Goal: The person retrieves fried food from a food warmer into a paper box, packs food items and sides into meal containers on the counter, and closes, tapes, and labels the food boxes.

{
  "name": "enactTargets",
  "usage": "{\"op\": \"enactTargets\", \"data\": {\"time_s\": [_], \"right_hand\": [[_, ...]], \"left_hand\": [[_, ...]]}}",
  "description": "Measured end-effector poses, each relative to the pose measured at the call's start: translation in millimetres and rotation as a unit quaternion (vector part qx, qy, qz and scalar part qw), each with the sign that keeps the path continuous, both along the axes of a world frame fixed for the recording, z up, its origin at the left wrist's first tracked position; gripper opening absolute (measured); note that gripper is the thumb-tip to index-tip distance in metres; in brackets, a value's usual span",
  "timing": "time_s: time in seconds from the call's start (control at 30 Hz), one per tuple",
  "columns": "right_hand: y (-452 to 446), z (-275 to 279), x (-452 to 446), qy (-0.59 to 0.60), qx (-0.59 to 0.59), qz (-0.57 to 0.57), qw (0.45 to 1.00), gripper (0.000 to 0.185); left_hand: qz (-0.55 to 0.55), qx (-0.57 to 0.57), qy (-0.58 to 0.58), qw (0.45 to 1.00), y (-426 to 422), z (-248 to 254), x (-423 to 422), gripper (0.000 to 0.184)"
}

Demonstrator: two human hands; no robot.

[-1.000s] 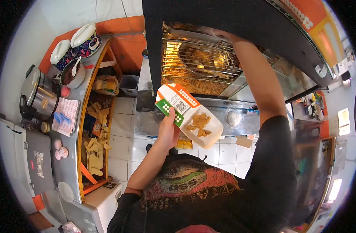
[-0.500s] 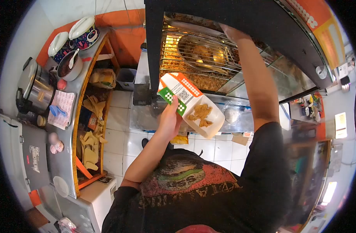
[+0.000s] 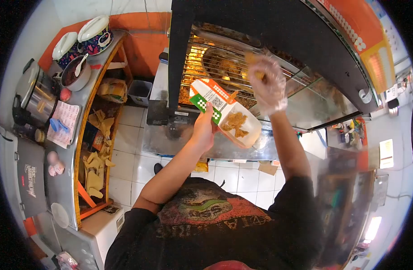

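Note:
My left hand (image 3: 204,129) grips an open paper box (image 3: 250,136) by its green and orange printed lid, the thumb on the print. Pieces of fried food (image 3: 235,125) lie in the white inside of the box. My right hand (image 3: 268,80), in a clear plastic glove, is just outside the opening of the lit warming cabinet (image 3: 181,54), above and right of the box. Its fingers are curled round a small golden-brown piece, blurred by motion. Behind it a wire rack (image 3: 202,65) carries a round tray.
Along the left stands a metal table (image 3: 67,170) with a pot of dark sauce (image 3: 76,77), patterned pots, a cooker (image 3: 38,100) and blue tongs (image 3: 59,125). Its shelf holds folded cardboard (image 3: 95,176). A grey bin (image 3: 140,92) is on the tiled floor.
My right hand has come out of the cabinet towards the box, with a piece in its fingers. The view has shifted slightly; my left hand still holds the box.

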State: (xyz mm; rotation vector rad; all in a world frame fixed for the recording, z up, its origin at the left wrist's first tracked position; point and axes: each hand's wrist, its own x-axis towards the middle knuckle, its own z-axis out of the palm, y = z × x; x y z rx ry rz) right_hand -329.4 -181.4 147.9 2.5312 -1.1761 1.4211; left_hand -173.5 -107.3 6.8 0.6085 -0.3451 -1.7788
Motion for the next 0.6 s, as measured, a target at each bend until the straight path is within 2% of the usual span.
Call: {"op": "enactTargets", "data": {"time_s": [0.03,0.1,0.13,0.2,0.27,0.33,0.37,0.4,0.43,0.53,0.6], "right_hand": [[8,-12,-6,0.000,0.003,-0.003,1.000,0.014],[31,-35,-17,0.026,0.136,0.096,0.986,0.023],[39,-47,-23,0.024,0.140,0.092,0.986,0.023],[48,-65,-36,0.080,0.241,0.143,0.957,0.020],[54,-64,-47,0.081,0.219,0.174,0.957,0.025],[60,-66,-53,-0.050,0.441,0.198,0.874,0.030],[60,-63,-57,-0.054,0.442,0.196,0.874,0.030],[61,-58,-61,0.086,0.435,0.131,0.887,0.029],[65,-59,-63,0.223,0.421,0.064,0.877,0.028],[66,-75,-69,0.200,0.380,0.112,0.896,0.033],[63,-86,-73,0.194,0.342,0.118,0.912,0.028]], "left_hand": [[0.007,-0.007,0.005,1.000,-1,0,0,0.047],[0.020,-0.008,0.003,1.000,-1,2,-3,0.050],[0.016,-0.003,0.002,1.000,-1,0,-5,0.050],[0.006,-0.040,0.023,0.999,-7,-6,-8,0.054],[0.002,-0.039,0.017,0.999,-11,-16,-10,0.055],[0.018,-0.029,0.015,0.999,-14,-24,-12,0.056],[0.017,-0.024,0.033,0.999,-17,-32,-14,0.056],[0.014,-0.021,0.030,0.999,-18,-38,-16,0.056],[0.012,-0.011,0.044,0.999,-16,-44,-16,0.056],[0.026,0.027,0.042,0.998,-9,-64,-18,0.055],[0.010,0.031,0.030,0.999,-10,-76,-14,0.054]]}}
